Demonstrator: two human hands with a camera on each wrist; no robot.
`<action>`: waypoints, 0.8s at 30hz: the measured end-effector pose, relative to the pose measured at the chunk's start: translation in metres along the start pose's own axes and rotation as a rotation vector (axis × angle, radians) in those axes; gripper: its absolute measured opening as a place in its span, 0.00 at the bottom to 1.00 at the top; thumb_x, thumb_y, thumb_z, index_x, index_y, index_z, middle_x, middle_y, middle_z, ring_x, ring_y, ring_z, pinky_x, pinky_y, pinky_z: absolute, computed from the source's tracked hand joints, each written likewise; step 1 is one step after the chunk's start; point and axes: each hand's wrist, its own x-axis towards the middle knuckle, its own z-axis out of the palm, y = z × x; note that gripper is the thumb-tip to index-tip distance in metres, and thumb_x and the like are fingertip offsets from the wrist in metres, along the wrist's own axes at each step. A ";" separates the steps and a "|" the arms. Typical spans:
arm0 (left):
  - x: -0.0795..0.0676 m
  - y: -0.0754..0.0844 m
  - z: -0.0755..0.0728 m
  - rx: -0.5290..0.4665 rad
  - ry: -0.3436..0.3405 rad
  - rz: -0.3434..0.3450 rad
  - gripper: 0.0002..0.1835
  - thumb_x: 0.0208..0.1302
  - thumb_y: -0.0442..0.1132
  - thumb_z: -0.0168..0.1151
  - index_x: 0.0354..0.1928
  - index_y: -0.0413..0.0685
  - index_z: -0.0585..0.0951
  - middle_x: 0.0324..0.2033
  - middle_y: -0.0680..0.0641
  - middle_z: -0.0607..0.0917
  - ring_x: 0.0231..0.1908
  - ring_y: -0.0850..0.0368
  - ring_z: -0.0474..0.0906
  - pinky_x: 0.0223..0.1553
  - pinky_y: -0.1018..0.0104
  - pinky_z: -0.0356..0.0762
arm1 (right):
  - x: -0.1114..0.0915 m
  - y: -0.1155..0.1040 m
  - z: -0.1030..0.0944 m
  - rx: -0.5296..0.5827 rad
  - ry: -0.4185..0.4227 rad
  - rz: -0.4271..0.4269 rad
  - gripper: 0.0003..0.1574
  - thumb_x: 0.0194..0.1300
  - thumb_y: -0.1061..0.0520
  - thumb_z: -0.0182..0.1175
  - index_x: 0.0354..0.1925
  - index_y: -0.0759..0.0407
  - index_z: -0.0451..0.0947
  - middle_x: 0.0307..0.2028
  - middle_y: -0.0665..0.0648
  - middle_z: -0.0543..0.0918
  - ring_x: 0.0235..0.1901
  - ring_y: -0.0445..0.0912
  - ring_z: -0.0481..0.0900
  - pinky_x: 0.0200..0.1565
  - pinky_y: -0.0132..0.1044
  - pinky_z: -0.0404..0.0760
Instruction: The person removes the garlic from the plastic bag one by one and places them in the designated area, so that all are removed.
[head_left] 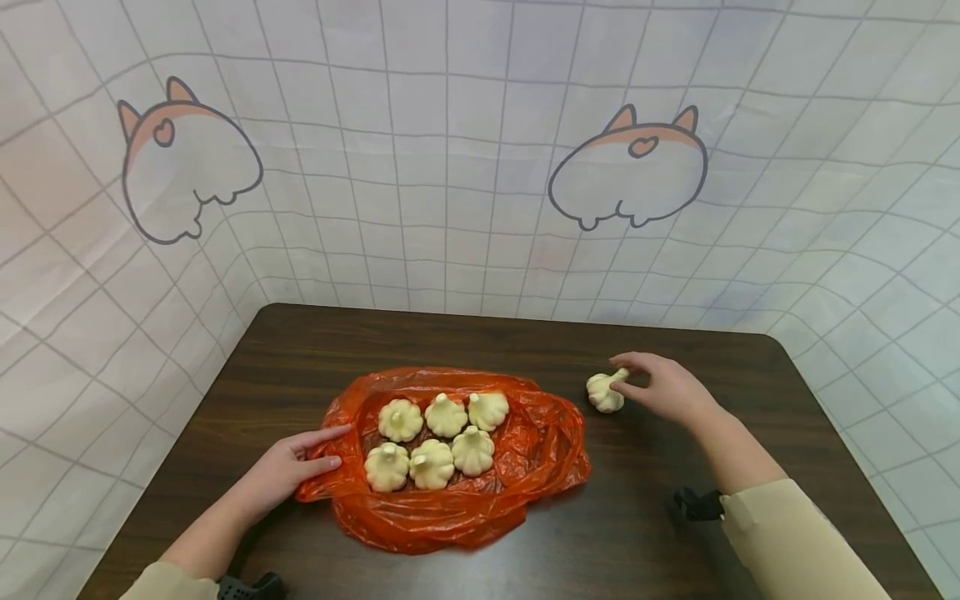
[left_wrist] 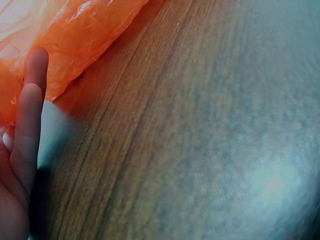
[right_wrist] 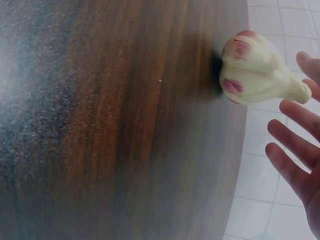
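Observation:
An orange-red plastic bag (head_left: 555, 450) lies spread on the table with its rim rolled outward. Several pale garlic bulbs (head_left: 432, 464) sit inside it, stems mostly up. My left hand (head_left: 277, 471) rests at the bag's left edge, its fingers straight and thumb apart from them; the left wrist view shows two extended fingers (left_wrist: 29, 112) against the plastic. To the bag's right, one more garlic bulb (head_left: 603, 393) stands on the table, its stem tilted toward my right hand (head_left: 667, 387). Thumb and index finger flank that stem, and the other fingers (right_wrist: 292, 142) are spread in the right wrist view.
The dark wood-grain table (head_left: 450, 333) has rounded far corners. A white grid-patterned curtain (head_left: 405, 167) with cartoon animal drawings hangs behind it and along both sides. Dark straps (head_left: 697, 504) circle both wrists below light sleeves.

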 end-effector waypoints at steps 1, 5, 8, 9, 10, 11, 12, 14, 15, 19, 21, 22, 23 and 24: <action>0.000 0.000 0.000 -0.005 0.003 -0.003 0.32 0.66 0.48 0.66 0.70 0.49 0.72 0.67 0.30 0.67 0.48 0.53 0.82 0.43 0.62 0.83 | 0.000 -0.001 -0.001 0.000 0.004 -0.001 0.33 0.67 0.40 0.63 0.62 0.56 0.76 0.57 0.59 0.81 0.55 0.57 0.77 0.55 0.59 0.73; 0.003 -0.002 0.000 0.003 0.003 0.001 0.32 0.66 0.49 0.66 0.70 0.50 0.72 0.68 0.31 0.67 0.51 0.50 0.81 0.45 0.62 0.82 | -0.002 -0.002 -0.007 0.003 0.027 -0.007 0.34 0.67 0.41 0.64 0.63 0.58 0.76 0.59 0.61 0.79 0.59 0.59 0.75 0.59 0.60 0.70; 0.004 -0.002 0.001 0.011 0.008 -0.003 0.31 0.66 0.50 0.66 0.69 0.52 0.73 0.69 0.33 0.67 0.53 0.51 0.80 0.46 0.63 0.82 | -0.002 -0.005 -0.011 -0.001 0.040 -0.018 0.34 0.66 0.41 0.65 0.64 0.57 0.75 0.60 0.61 0.78 0.59 0.59 0.74 0.59 0.60 0.70; 0.005 -0.002 0.001 0.014 0.009 -0.004 0.31 0.66 0.50 0.66 0.69 0.52 0.73 0.69 0.33 0.67 0.53 0.51 0.80 0.46 0.63 0.82 | -0.002 -0.006 -0.013 -0.005 0.043 -0.024 0.34 0.66 0.41 0.65 0.64 0.56 0.75 0.60 0.61 0.78 0.59 0.59 0.75 0.59 0.60 0.70; 0.005 -0.002 0.002 0.007 0.008 -0.006 0.31 0.66 0.50 0.66 0.69 0.52 0.73 0.69 0.33 0.67 0.52 0.50 0.81 0.46 0.63 0.82 | -0.002 -0.008 -0.014 -0.009 0.048 -0.032 0.34 0.66 0.41 0.65 0.64 0.56 0.75 0.60 0.61 0.78 0.59 0.59 0.75 0.59 0.60 0.71; 0.005 -0.001 0.002 0.008 0.010 -0.007 0.31 0.66 0.50 0.66 0.69 0.52 0.73 0.69 0.33 0.67 0.51 0.51 0.81 0.45 0.63 0.82 | -0.001 -0.009 -0.015 -0.011 0.052 -0.041 0.34 0.66 0.42 0.65 0.64 0.55 0.75 0.60 0.61 0.78 0.59 0.59 0.75 0.59 0.59 0.71; 0.005 -0.001 0.002 0.006 0.011 -0.007 0.31 0.65 0.50 0.66 0.69 0.52 0.73 0.68 0.33 0.67 0.51 0.51 0.81 0.45 0.63 0.82 | -0.001 -0.011 -0.016 -0.013 0.054 -0.051 0.34 0.66 0.41 0.65 0.64 0.55 0.76 0.60 0.60 0.79 0.59 0.59 0.74 0.59 0.59 0.71; 0.005 -0.001 0.002 0.008 0.016 -0.008 0.31 0.65 0.49 0.66 0.69 0.52 0.73 0.68 0.33 0.67 0.51 0.51 0.81 0.45 0.63 0.82 | -0.001 -0.016 -0.017 -0.017 0.057 -0.067 0.32 0.65 0.42 0.66 0.63 0.54 0.77 0.59 0.60 0.79 0.59 0.58 0.75 0.59 0.59 0.71; 0.005 -0.001 0.002 0.013 0.018 -0.007 0.31 0.65 0.49 0.67 0.69 0.52 0.73 0.68 0.33 0.67 0.52 0.51 0.81 0.45 0.63 0.82 | -0.001 -0.018 -0.017 -0.014 0.056 -0.073 0.32 0.65 0.42 0.66 0.62 0.54 0.78 0.59 0.59 0.80 0.59 0.58 0.74 0.59 0.59 0.71; 0.005 -0.003 0.001 0.029 0.021 -0.001 0.31 0.65 0.50 0.66 0.69 0.52 0.74 0.69 0.33 0.67 0.53 0.50 0.79 0.46 0.63 0.82 | 0.001 -0.029 -0.016 -0.006 0.041 -0.078 0.29 0.65 0.44 0.67 0.61 0.52 0.79 0.58 0.58 0.80 0.60 0.57 0.74 0.60 0.59 0.70; 0.004 -0.004 0.000 0.026 0.020 -0.001 0.31 0.65 0.50 0.67 0.69 0.53 0.74 0.69 0.33 0.67 0.53 0.50 0.80 0.46 0.63 0.82 | 0.003 -0.035 -0.014 -0.003 0.024 -0.083 0.28 0.65 0.44 0.67 0.61 0.51 0.80 0.58 0.56 0.81 0.60 0.56 0.74 0.60 0.58 0.71; 0.004 -0.004 0.000 0.020 0.019 -0.001 0.31 0.65 0.50 0.67 0.69 0.52 0.74 0.69 0.33 0.67 0.52 0.50 0.80 0.46 0.63 0.82 | 0.004 -0.038 -0.013 -0.002 0.013 -0.086 0.28 0.65 0.44 0.66 0.61 0.51 0.80 0.58 0.56 0.81 0.60 0.56 0.74 0.59 0.58 0.71; 0.003 -0.004 0.000 0.017 0.019 0.000 0.31 0.65 0.50 0.67 0.69 0.52 0.74 0.69 0.33 0.66 0.52 0.51 0.80 0.45 0.63 0.82 | 0.005 -0.041 -0.012 0.002 0.003 -0.088 0.28 0.66 0.43 0.66 0.61 0.50 0.80 0.58 0.55 0.81 0.60 0.56 0.74 0.59 0.58 0.72; 0.002 -0.004 0.000 0.013 0.018 0.001 0.31 0.65 0.49 0.67 0.69 0.52 0.74 0.69 0.33 0.66 0.52 0.51 0.80 0.45 0.63 0.82 | 0.006 -0.045 -0.011 0.005 -0.007 -0.089 0.28 0.66 0.42 0.65 0.61 0.50 0.80 0.58 0.55 0.81 0.60 0.55 0.74 0.59 0.57 0.72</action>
